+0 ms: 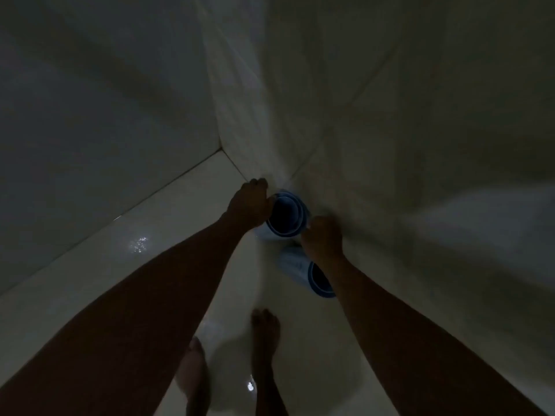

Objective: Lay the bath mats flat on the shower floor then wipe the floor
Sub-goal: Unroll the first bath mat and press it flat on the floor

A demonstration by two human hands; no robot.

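The scene is dim. A rolled light-blue bath mat (286,216) stands against the right wall near the corner, its dark open end facing me. My left hand (249,202) grips the roll's left rim. My right hand (322,238) closes on its right side. A second rolled blue bath mat (303,270) lies on the pale shower floor (168,244) just in front, partly hidden by my right wrist.
Pale tiled walls meet in a corner (220,148) just beyond the mats, the right wall (390,145) close beside them. My bare feet (264,334) stand on the wet, glossy floor below the mats. Open floor stretches to the left along the left wall.
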